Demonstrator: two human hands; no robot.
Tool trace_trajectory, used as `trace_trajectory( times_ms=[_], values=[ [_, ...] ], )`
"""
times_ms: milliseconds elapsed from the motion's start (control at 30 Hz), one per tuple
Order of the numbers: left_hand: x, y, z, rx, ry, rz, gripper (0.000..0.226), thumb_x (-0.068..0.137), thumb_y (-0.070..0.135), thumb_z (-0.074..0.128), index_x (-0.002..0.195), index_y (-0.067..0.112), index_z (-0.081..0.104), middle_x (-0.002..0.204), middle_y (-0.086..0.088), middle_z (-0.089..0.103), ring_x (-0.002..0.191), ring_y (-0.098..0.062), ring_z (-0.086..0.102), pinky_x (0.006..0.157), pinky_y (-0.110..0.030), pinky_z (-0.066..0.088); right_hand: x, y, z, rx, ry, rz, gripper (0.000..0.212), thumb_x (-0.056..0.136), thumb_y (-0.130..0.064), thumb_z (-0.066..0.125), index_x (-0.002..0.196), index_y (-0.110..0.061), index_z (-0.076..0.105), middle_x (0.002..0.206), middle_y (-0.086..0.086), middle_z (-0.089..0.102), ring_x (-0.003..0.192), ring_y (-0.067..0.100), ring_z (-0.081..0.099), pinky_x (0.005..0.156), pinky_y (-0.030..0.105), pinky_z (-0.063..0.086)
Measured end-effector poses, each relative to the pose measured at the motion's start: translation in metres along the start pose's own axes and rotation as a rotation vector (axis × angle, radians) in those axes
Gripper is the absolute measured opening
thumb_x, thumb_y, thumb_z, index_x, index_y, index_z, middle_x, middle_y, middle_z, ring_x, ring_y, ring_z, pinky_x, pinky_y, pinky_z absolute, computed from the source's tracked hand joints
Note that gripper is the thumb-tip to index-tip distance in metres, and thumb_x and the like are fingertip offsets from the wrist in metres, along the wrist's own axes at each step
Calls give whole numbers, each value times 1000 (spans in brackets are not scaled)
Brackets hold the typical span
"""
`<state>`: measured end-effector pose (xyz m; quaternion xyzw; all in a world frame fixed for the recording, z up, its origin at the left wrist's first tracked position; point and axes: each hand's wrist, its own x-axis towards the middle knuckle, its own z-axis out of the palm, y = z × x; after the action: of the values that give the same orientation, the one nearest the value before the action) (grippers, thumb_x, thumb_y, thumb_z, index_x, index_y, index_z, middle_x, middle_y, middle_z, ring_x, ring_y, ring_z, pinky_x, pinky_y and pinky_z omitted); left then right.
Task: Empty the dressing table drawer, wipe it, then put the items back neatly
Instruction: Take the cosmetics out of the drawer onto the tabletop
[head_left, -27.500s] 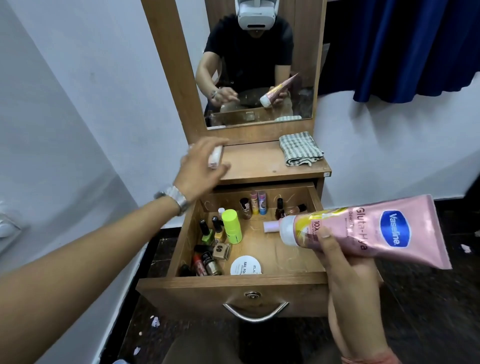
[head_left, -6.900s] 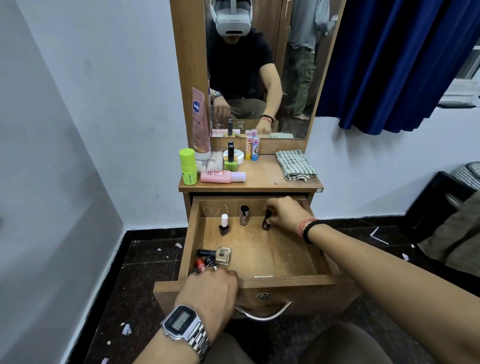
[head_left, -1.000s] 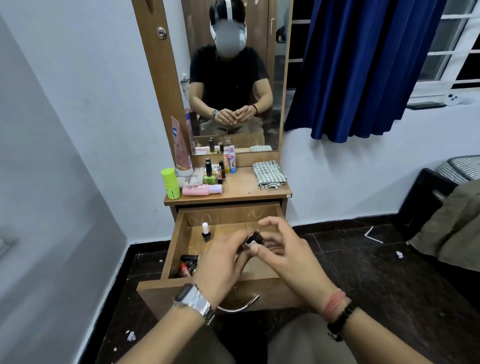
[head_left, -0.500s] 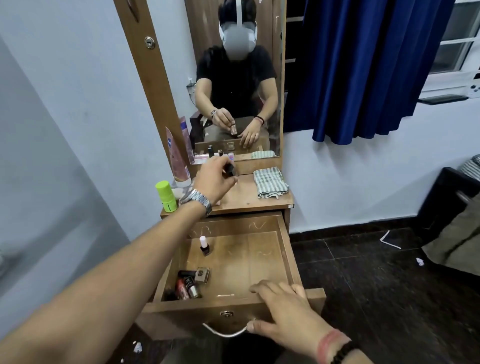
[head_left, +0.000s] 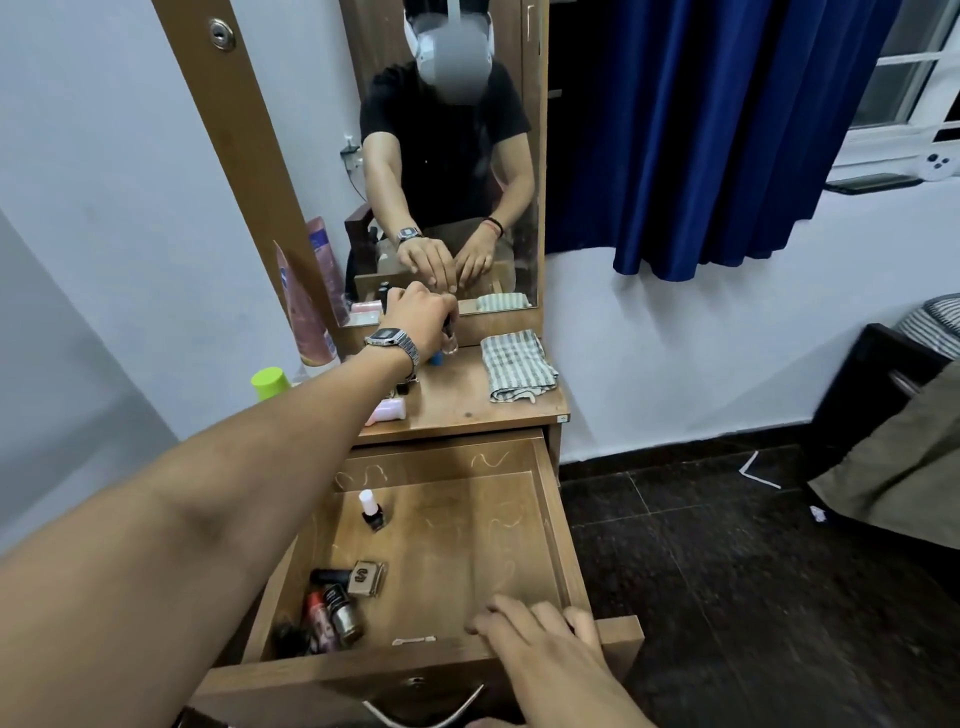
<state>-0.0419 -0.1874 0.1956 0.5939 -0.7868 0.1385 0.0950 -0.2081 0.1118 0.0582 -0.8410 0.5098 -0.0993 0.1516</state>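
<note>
The wooden drawer (head_left: 553, 525) stands pulled out below the dressing table top (head_left: 467, 402). Inside it a white-capped nail polish bottle (head_left: 371, 510) stands upright at the back left, and several small bottles and a square compact (head_left: 368, 577) lie in the front left corner. My left hand (head_left: 421, 322) reaches over the table top, shut on a small glass bottle (head_left: 450, 340) held just at the surface near the mirror. My right hand (head_left: 540, 644) rests flat on the drawer's front edge, holding nothing. A checked cloth (head_left: 517, 366) lies folded on the table's right side.
On the table's left stand a pink lotion tube (head_left: 304, 312), a green-capped container (head_left: 270, 383), a lying pink bottle (head_left: 387, 413) and more small bottles, partly hidden by my arm. The mirror (head_left: 447, 156) rises behind. A blue curtain (head_left: 701, 130) hangs on the right above dark floor.
My left hand has gone further over the table top and lowered the small bottle toward the surface by the mirror. My right hand stays on the drawer's front edge.
</note>
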Motion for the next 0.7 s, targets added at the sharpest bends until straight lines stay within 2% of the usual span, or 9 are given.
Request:
trace_trajectory(
  times_ms=[33, 100, 233, 333, 400, 467, 533, 600, 700],
  values=[
    [4, 1, 2, 19, -9, 2, 22, 79, 26, 72, 99, 23, 64, 98, -4, 63, 106, -26, 46, 85, -38, 29, 1, 0, 3, -8, 45, -13, 44, 65, -65, 63, 103, -49, 48, 106, -28, 56, 81, -6, 41, 72, 21, 21],
    [10, 2, 9, 59, -26, 12, 24, 78, 29, 73, 99, 24, 62, 98, -5, 62, 107, -25, 46, 86, -39, 29, 0, 0, 3, -15, 117, -40, 29, 73, -52, 47, 101, -49, 47, 102, -29, 60, 80, -5, 36, 72, 20, 22],
    [18, 5, 21, 78, -44, 14, 27, 79, 31, 72, 102, 25, 61, 101, -6, 61, 109, -26, 44, 85, -40, 27, -1, 0, 1, -1, 104, -39, 29, 73, -48, 39, 100, -48, 48, 102, -28, 61, 79, -5, 37, 72, 20, 23],
    [22, 5, 27, 87, -27, 20, 27, 78, 28, 72, 104, 26, 63, 106, -4, 62, 107, -25, 45, 84, -40, 27, 1, 4, 7, -40, 63, -36, 33, 71, -57, 55, 102, -49, 50, 106, -28, 59, 79, -5, 39, 73, 20, 22],
    [23, 5, 28, 118, -11, 47, 28, 81, 28, 69, 108, 28, 65, 116, -2, 58, 110, -26, 44, 85, -41, 28, 3, 2, 1, 9, -29, -10, 55, 57, -69, 71, 105, -50, 52, 111, -27, 57, 81, -5, 44, 73, 21, 23],
    [24, 5, 26, 153, -14, 76, 33, 84, 28, 66, 117, 27, 63, 122, -4, 54, 113, -27, 43, 88, -42, 29, 1, 2, -10, 26, -73, 16, 66, 61, -69, 70, 119, -48, 48, 130, -23, 46, 100, 0, 50, 82, 24, 22],
    [25, 7, 21, 167, 12, 95, 37, 86, 27, 63, 123, 27, 59, 124, -4, 52, 114, -28, 43, 91, -42, 30, 3, 6, -16, 51, -78, -40, 71, 76, -61, 61, 139, -42, 31, 149, -18, 23, 127, 9, 33, 95, 30, 16],
    [17, 12, 9, 139, 70, 110, 35, 88, 26, 59, 123, 27, 58, 124, -2, 53, 114, -26, 45, 92, -42, 30, 1, 2, -23, 44, -140, -49, 75, 79, -58, 58, 143, -39, 24, 153, -15, 15, 134, 11, 22, 99, 31, 12],
    [-21, 25, -12, 47, 152, 249, 24, 92, 28, 54, 115, 22, 61, 115, -2, 60, 104, -25, 55, 82, -39, 40, -4, -1, -22, 21, -100, -42, 74, 79, -58, 57, 143, -39, 24, 154, -14, 15, 135, 11, 21, 98, 30, 11]
  ],
)
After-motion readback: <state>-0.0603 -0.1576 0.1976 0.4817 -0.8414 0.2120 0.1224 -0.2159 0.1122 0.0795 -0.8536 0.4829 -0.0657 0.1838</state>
